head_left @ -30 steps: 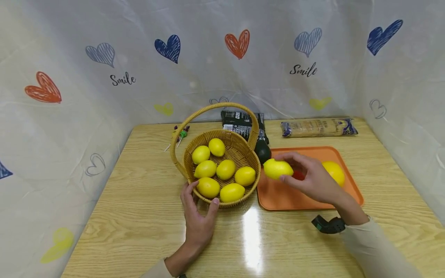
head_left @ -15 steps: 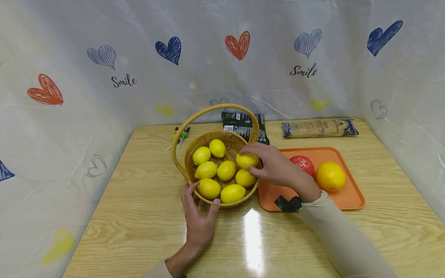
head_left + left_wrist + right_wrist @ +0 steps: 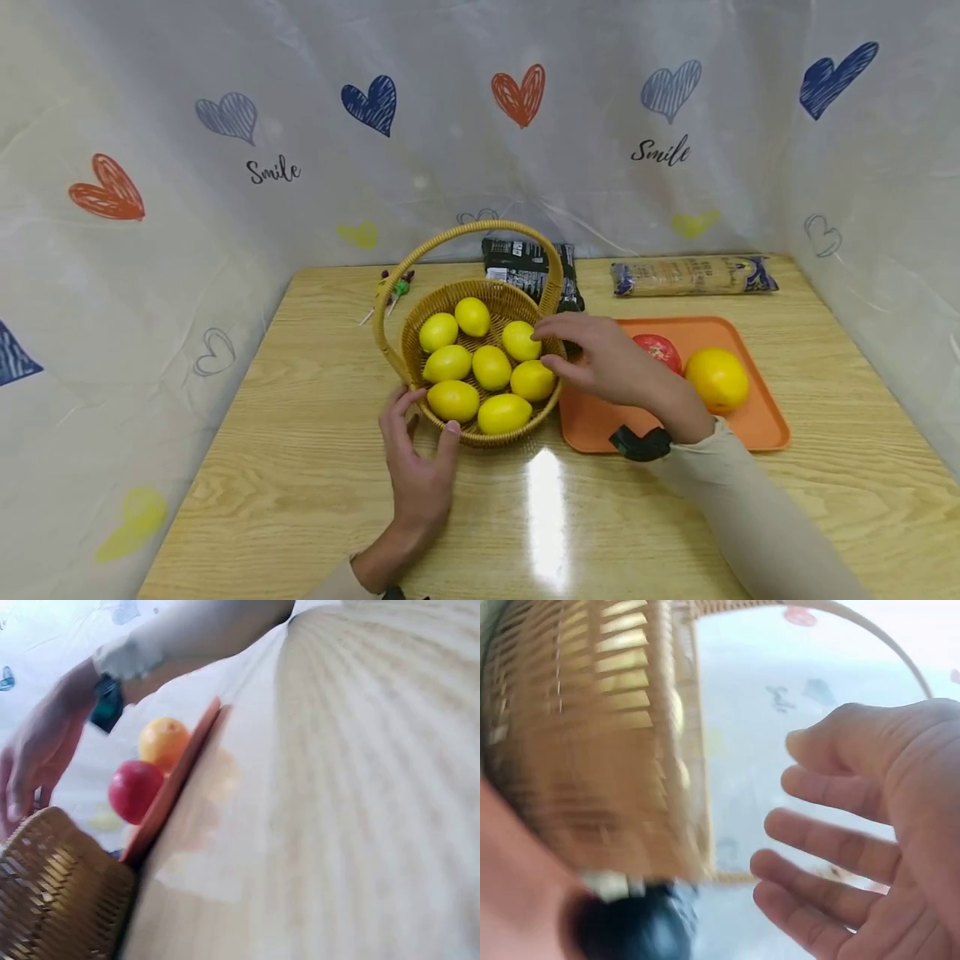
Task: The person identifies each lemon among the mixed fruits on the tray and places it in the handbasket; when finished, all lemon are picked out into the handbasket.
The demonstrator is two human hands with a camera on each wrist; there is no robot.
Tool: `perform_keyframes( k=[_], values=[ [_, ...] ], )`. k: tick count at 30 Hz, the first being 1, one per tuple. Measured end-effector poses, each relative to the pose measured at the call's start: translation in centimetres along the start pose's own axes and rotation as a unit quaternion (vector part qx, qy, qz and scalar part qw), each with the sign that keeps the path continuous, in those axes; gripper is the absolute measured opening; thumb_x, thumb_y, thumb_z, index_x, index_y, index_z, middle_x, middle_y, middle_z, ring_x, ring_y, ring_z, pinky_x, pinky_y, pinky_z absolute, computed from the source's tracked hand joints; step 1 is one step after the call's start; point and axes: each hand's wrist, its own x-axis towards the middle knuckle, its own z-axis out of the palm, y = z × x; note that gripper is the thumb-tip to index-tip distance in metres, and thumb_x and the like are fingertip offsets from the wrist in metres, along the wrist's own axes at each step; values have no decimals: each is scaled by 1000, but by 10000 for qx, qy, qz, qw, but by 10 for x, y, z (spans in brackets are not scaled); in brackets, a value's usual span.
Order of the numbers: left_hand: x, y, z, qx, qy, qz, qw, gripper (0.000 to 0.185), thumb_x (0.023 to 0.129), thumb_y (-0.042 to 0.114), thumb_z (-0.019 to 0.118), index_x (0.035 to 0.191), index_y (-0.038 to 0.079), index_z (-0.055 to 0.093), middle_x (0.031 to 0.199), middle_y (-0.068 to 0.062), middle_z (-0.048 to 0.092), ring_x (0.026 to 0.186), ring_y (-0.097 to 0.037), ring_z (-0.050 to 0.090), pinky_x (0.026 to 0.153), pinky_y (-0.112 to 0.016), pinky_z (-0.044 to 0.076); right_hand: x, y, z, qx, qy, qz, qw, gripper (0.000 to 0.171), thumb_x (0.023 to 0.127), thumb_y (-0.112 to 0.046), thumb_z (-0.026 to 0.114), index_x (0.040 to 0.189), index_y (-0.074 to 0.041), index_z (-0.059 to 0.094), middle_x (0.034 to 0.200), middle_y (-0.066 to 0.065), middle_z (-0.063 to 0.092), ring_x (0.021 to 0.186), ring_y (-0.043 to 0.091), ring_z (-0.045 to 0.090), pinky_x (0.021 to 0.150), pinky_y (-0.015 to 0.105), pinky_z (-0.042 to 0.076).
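A wicker basket (image 3: 480, 292) with a tall arched handle holds several yellow lemons (image 3: 491, 367). My right hand (image 3: 611, 362) is over the basket's right rim, fingers spread and holding nothing in the right wrist view. Just left of its fingertips lies one lemon (image 3: 521, 341), at the basket's right side. At the front left rim is my left hand (image 3: 420, 467), fingers and thumb apart; whether it touches the rim I cannot tell. A dark round thing (image 3: 637, 922) shows below the basket in the right wrist view and is mostly hidden in the head view.
An orange tray (image 3: 600, 429) right of the basket bears a red fruit (image 3: 660, 352) and a large yellow-orange fruit (image 3: 717, 380). Behind are a black packet (image 3: 528, 262) and a long pack of noodles (image 3: 693, 276). Lollipops (image 3: 397, 289) lie at the back left.
My right hand has carried a lemon from over the tray into the basket and let go of it. The left hand has shifted slightly left at the rim.
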Motion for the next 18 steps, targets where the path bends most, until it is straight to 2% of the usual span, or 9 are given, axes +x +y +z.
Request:
perform_keyframes(
  k=[3, 6, 8, 9, 11, 13, 15, 18],
  values=[
    [20, 9, -18, -125, 270, 341, 9990, 52, 96, -5, 68, 145, -8, 51, 157, -13, 47, 152, -28, 42, 122, -52, 37, -16, 6, -20, -79, 348, -18, 9994, 33, 105, -20, 75, 137, -12, 74, 145, 10, 71, 137, 35, 65, 107, 59, 56],
    [58, 28, -46, -26, 522, 886, 9947, 48, 95, -10, 63, 142, -13, 52, 144, 0, 56, 142, -19, 51, 120, -34, 42, -31, 10, -47, -465, 874, -180, 9949, 33, 99, -13, 81, 132, -13, 77, 140, 9, 74, 133, 35, 67, 106, 59, 56],
    [91, 46, -69, 240, 715, 1410, 9871, 45, 96, -4, 63, 139, -14, 56, 138, 6, 60, 135, -16, 56, 114, -26, 46, -38, 11, -68, -766, 1273, -323, 9884, 37, 95, -10, 84, 131, -13, 78, 138, 10, 75, 129, 36, 68, 110, 44, 55],
    [108, 56, -81, 485, 831, 1696, 9808, 44, 96, 3, 62, 138, -13, 58, 135, 4, 63, 132, -17, 58, 112, -24, 47, -41, 11, -79, -946, 1482, -397, 9836, 39, 92, -10, 85, 131, -12, 78, 137, 10, 75, 129, 36, 69, 115, 36, 52],
    [140, 79, -103, 1073, 1036, 2294, 9618, 48, 99, 20, 63, 136, -11, 64, 129, -6, 71, 128, -24, 63, 107, -24, 47, -44, 8, -102, -1228, 1870, -563, 9730, 41, 92, -12, 85, 133, -9, 77, 139, 13, 74, 126, 38, 70, 115, 18, 44],
    [166, 105, -121, 1735, 1142, 2766, 9383, 58, 102, 39, 60, 136, -7, 67, 128, -20, 73, 126, -37, 64, 107, -30, 46, -44, 2, -125, -1534, 2261, -614, 9600, 42, 100, -30, 80, 136, -8, 76, 144, 16, 71, 128, 43, 68, 113, 10, 35],
    [184, 130, -133, 2424, 1180, 3101, 9117, 70, 105, 56, 52, 138, -4, 68, 132, -30, 69, 127, -49, 61, 109, -41, 46, -43, -6, -146, -1863, 2618, -580, 9452, 57, 106, -51, 68, 141, -6, 72, 150, 19, 67, 133, 48, 63, 119, 22, 42],
    [200, 160, -143, 3363, 1253, 3515, 8647, 80, 106, 67, 39, 141, 0, 65, 139, -33, 63, 128, -58, 52, 113, -61, 39, -40, -18, -168, -2292, 3128, -467, 9206, 86, 105, -75, 45, 148, -3, 65, 159, 23, 58, 143, 54, 52, 126, 48, 40]
  ],
)
